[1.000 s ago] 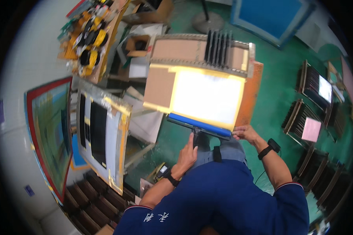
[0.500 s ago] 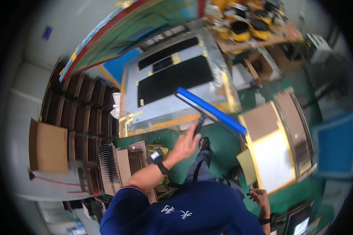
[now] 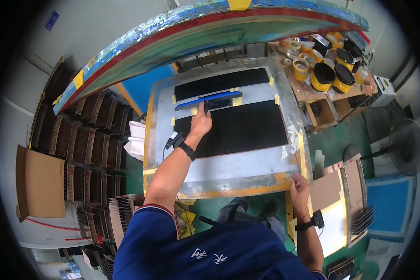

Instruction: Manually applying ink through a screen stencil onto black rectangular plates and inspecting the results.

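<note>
My left hand (image 3: 201, 122) reaches over the worktable (image 3: 210, 182), closed round the black handle of a long blue roller (image 3: 205, 99). The roller lies crosswise over the gap between two black panels. One, a narrow strip (image 3: 224, 81), is on the far side; the other, a larger sheet (image 3: 240, 130), is nearer me. A small dark piece (image 3: 219, 103) shows partly beneath the roller. Bits of yellow tape sit at the panels' edges. By the table's right front corner, my right hand (image 3: 299, 184) has curled fingers; whether anything is in them is hidden.
A large framed screen (image 3: 210, 39) is tilted up above the table's far side. Yellow tubs (image 3: 321, 77) crowd a wooden bench at right. Racks (image 3: 91, 123) stand left, near an open cardboard box (image 3: 42, 182). A board stack (image 3: 329, 191) and a fan (image 3: 404, 147) are at right.
My left hand has carried the roller forward from in front of the table onto the panels. My right hand has come up to the table's front corner, and the view has moved closer.
</note>
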A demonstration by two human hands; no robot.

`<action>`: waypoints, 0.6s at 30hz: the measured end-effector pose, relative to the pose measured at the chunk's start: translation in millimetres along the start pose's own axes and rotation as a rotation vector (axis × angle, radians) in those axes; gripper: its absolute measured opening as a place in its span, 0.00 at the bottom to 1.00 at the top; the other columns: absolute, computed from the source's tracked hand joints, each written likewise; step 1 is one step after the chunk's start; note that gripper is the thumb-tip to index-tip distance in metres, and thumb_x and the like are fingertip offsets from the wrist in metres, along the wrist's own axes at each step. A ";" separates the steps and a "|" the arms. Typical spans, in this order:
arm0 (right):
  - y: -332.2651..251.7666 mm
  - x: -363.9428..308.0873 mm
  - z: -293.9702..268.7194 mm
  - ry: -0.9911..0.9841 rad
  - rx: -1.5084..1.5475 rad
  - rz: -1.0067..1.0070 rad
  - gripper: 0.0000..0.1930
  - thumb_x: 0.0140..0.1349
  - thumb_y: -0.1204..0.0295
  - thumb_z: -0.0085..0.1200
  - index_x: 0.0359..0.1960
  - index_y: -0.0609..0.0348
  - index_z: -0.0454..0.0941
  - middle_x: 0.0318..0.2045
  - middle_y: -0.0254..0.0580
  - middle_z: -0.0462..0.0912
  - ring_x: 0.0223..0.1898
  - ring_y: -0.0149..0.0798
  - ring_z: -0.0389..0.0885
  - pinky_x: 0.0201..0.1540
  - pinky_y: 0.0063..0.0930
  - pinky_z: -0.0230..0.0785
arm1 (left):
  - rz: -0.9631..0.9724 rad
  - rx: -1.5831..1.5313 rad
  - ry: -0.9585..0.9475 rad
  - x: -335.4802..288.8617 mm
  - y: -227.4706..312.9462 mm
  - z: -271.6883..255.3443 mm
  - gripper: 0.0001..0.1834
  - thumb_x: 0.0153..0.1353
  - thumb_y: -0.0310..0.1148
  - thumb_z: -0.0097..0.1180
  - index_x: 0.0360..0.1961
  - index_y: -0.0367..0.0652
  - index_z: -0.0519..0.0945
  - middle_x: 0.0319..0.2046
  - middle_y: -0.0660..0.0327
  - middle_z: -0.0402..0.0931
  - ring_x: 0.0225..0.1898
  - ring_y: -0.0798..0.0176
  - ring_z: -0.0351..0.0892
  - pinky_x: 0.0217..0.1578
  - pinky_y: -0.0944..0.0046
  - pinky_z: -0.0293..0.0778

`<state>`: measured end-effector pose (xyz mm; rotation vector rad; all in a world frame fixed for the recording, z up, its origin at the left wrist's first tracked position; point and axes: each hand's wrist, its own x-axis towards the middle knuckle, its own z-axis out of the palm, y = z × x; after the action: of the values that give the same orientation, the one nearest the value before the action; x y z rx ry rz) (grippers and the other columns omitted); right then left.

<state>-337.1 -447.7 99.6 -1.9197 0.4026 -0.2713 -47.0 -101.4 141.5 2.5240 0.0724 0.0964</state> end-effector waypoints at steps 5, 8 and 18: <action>7.4 45.7 20.6 0.029 -0.176 -0.185 0.10 0.57 0.76 0.58 0.40 0.63 0.80 0.28 0.47 0.79 0.28 0.42 0.79 0.30 0.31 0.72 | -0.220 0.002 -0.155 13.8 10.3 15.2 0.31 0.65 0.37 0.46 0.68 0.43 0.59 0.43 0.32 0.77 0.48 0.32 0.76 0.53 0.44 0.71; 10.5 54.2 21.8 0.021 -0.257 -0.243 0.09 0.55 0.75 0.60 0.37 0.61 0.80 0.26 0.47 0.78 0.26 0.46 0.79 0.28 0.34 0.71 | -0.257 0.041 -0.211 6.2 11.1 20.3 0.33 0.64 0.37 0.45 0.69 0.43 0.55 0.44 0.31 0.76 0.49 0.29 0.75 0.54 0.43 0.70; 19.9 55.7 18.2 -0.011 -0.268 -0.233 0.09 0.51 0.74 0.61 0.36 0.58 0.81 0.25 0.42 0.77 0.26 0.45 0.78 0.29 0.34 0.71 | -0.215 0.258 -0.255 71.6 10.2 39.7 0.37 0.65 0.36 0.44 0.71 0.38 0.46 0.36 0.32 0.79 0.40 0.29 0.79 0.45 0.41 0.75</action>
<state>-282.3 -461.3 74.3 -2.2347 0.2147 -0.3740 28.0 -127.2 118.9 2.7432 0.2670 -0.3414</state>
